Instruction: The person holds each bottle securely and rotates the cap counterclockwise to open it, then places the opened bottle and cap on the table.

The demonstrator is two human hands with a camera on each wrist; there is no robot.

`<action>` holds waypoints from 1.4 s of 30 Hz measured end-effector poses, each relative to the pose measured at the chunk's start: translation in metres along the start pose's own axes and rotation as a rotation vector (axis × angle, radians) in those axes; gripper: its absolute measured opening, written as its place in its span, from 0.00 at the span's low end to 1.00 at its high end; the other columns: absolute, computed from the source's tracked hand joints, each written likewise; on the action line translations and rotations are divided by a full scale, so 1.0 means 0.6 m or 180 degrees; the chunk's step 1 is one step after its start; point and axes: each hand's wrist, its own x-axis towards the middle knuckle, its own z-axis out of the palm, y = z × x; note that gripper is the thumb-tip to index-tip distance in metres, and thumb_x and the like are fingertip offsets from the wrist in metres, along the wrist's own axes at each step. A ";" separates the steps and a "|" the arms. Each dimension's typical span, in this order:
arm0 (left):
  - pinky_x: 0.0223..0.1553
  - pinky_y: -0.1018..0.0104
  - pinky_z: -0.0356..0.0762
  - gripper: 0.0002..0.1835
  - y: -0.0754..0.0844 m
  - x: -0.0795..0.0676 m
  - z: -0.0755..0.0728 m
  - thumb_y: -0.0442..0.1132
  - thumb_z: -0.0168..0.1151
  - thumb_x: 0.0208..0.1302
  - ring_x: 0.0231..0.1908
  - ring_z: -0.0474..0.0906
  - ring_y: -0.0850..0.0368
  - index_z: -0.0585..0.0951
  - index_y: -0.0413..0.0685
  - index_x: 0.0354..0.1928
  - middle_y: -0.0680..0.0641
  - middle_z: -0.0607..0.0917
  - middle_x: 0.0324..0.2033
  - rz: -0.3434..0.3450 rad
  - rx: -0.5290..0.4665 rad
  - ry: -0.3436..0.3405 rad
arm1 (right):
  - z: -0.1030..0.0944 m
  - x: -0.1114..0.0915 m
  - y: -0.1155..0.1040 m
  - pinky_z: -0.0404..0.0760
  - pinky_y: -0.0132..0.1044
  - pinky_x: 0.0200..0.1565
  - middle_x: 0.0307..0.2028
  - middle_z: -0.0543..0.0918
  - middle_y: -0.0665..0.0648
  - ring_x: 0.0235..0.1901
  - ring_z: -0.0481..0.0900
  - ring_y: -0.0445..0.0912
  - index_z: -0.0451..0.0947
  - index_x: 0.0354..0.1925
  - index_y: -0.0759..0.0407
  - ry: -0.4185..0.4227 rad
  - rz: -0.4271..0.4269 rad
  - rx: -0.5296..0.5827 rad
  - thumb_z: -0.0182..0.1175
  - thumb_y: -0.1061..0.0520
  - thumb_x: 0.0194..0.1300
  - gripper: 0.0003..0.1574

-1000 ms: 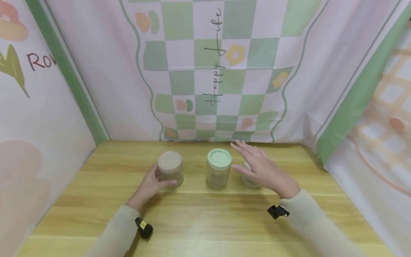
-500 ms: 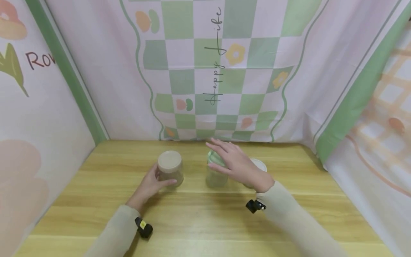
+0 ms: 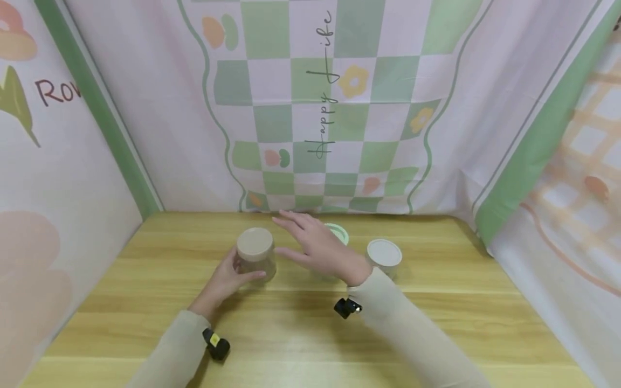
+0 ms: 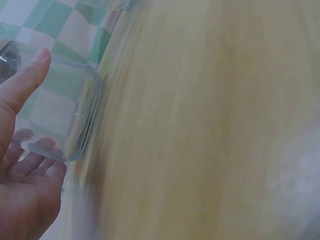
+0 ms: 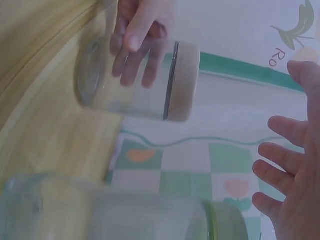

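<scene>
A clear jar with a beige lid (image 3: 255,243) stands upright on the table at centre left. My left hand (image 3: 227,280) grips its side, thumb across the front and fingers behind; in the left wrist view the clear jar wall (image 4: 57,100) shows between them. My right hand (image 3: 317,249) is raised with its fingers spread and holds nothing. It hangs in front of a jar with a green lid (image 3: 339,233), hiding most of it, and its fingertips point at the beige lid, apart from it. Farther right stands a shorter jar with a white lid (image 3: 384,254).
The wooden table (image 3: 286,334) carries the three jars in a row. Behind it hangs a checked green and white curtain (image 3: 310,124). Printed cloth walls close off the left (image 3: 73,161) and right sides (image 3: 548,215).
My right hand has moved left, from over the white-lidded jar past the green-lidded one toward the beige lid. The left hand and all three jars have stayed in place.
</scene>
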 end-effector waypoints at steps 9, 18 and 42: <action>0.72 0.39 0.48 0.56 0.001 -0.001 -0.001 0.49 0.78 0.54 0.74 0.50 0.40 0.53 0.55 0.79 0.43 0.60 0.75 -0.0050 -0.0013 -0.0015 | 0.040 0.035 -0.022 0.63 0.50 0.70 0.74 0.61 0.59 0.72 0.61 0.53 0.63 0.74 0.54 -0.0055 0.0113 0.0014 0.56 0.36 0.73 0.41; 0.72 0.42 0.49 0.53 0.004 -0.005 -0.001 0.47 0.77 0.56 0.74 0.52 0.43 0.53 0.56 0.78 0.45 0.61 0.75 -0.0018 -0.0030 -0.0059 | 0.095 0.061 -0.033 0.62 0.48 0.71 0.71 0.66 0.61 0.70 0.64 0.54 0.68 0.71 0.58 -0.0099 0.0419 -0.0059 0.56 0.34 0.72 0.41; 0.71 0.38 0.48 0.49 0.002 -0.007 -0.004 0.41 0.72 0.63 0.75 0.46 0.36 0.52 0.53 0.79 0.40 0.53 0.77 -0.0050 0.0008 -0.0117 | 0.176 0.081 -0.036 0.76 0.41 0.49 0.52 0.74 0.61 0.51 0.69 0.51 0.76 0.61 0.64 0.0774 0.0988 -0.0208 0.63 0.27 0.61 0.49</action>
